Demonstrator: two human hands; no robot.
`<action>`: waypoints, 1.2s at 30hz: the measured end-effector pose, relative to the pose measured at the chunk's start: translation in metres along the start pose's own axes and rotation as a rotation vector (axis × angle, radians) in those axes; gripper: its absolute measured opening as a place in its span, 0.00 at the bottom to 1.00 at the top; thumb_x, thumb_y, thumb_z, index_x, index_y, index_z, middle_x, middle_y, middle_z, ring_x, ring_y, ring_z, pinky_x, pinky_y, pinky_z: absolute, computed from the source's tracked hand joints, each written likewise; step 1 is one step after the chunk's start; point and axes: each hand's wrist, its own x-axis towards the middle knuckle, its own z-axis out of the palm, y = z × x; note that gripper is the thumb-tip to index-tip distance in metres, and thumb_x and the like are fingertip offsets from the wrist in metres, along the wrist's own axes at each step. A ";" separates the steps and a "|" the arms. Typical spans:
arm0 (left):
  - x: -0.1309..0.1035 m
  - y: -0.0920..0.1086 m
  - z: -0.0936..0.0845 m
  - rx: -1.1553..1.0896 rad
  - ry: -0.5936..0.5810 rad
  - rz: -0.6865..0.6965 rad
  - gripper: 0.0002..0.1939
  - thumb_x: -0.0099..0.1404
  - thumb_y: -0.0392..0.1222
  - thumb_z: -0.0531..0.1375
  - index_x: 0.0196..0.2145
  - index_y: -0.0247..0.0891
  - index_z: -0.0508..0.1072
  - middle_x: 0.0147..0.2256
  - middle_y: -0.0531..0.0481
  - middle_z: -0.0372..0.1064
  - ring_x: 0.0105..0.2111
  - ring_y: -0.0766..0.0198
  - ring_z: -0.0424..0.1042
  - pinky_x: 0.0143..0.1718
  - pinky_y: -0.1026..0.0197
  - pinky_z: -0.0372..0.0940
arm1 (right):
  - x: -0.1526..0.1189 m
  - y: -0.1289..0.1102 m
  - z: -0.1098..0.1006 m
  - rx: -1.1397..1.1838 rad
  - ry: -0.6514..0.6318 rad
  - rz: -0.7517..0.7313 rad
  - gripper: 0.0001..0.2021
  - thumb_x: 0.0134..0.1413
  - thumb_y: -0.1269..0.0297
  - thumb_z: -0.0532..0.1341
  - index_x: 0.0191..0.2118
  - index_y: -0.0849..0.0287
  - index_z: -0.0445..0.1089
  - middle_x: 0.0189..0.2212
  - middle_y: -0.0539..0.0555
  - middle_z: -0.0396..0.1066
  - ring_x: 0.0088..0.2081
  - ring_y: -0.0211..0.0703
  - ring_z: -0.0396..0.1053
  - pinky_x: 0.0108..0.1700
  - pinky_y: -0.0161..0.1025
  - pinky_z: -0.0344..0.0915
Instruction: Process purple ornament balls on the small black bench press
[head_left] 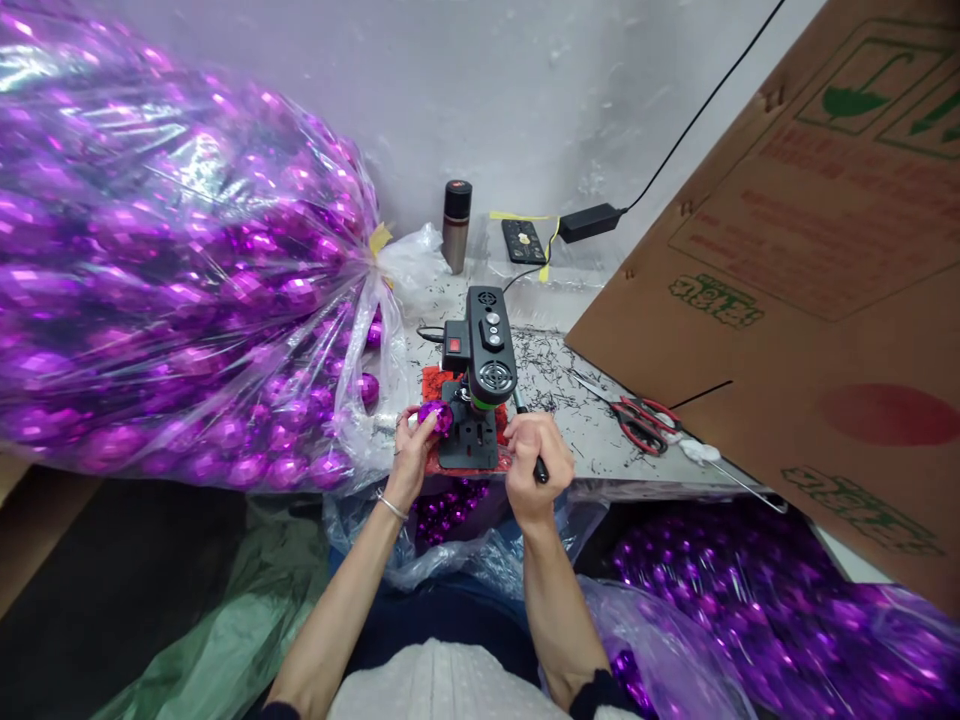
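While lever (541, 471) is being gripped by right hand (535, 450), ball (434, 417) is being pinched at fingertips of left hand (409, 456), beside press (490, 335); lever's long axis is being angled forward-left from right grip.

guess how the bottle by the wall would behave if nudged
The bottle looks apt to tip, being tall and narrow. Its round sides suggest it would roll once down. The smooth, straight body is probably stiff.
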 end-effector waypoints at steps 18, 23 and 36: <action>-0.009 -0.028 0.015 0.550 -0.108 0.321 0.30 0.54 0.45 0.75 0.52 0.44 0.72 0.56 0.42 0.71 0.63 0.46 0.66 0.72 0.44 0.49 | -0.004 -0.001 -0.004 -0.013 -0.041 -0.023 0.14 0.66 0.75 0.53 0.29 0.55 0.65 0.25 0.48 0.68 0.29 0.38 0.68 0.32 0.37 0.64; -0.005 -0.028 0.018 0.633 -0.101 0.352 0.28 0.56 0.46 0.74 0.53 0.43 0.72 0.55 0.40 0.72 0.62 0.45 0.68 0.71 0.43 0.52 | -0.006 -0.001 -0.004 -0.018 -0.042 -0.023 0.13 0.66 0.75 0.53 0.31 0.55 0.66 0.26 0.48 0.69 0.29 0.38 0.68 0.31 0.37 0.63; -0.004 -0.021 0.024 0.667 -0.210 0.364 0.26 0.53 0.46 0.75 0.48 0.45 0.75 0.52 0.43 0.75 0.59 0.43 0.71 0.73 0.40 0.49 | -0.006 -0.002 -0.004 -0.029 -0.040 -0.030 0.14 0.66 0.75 0.52 0.29 0.54 0.64 0.25 0.48 0.68 0.28 0.37 0.68 0.31 0.37 0.64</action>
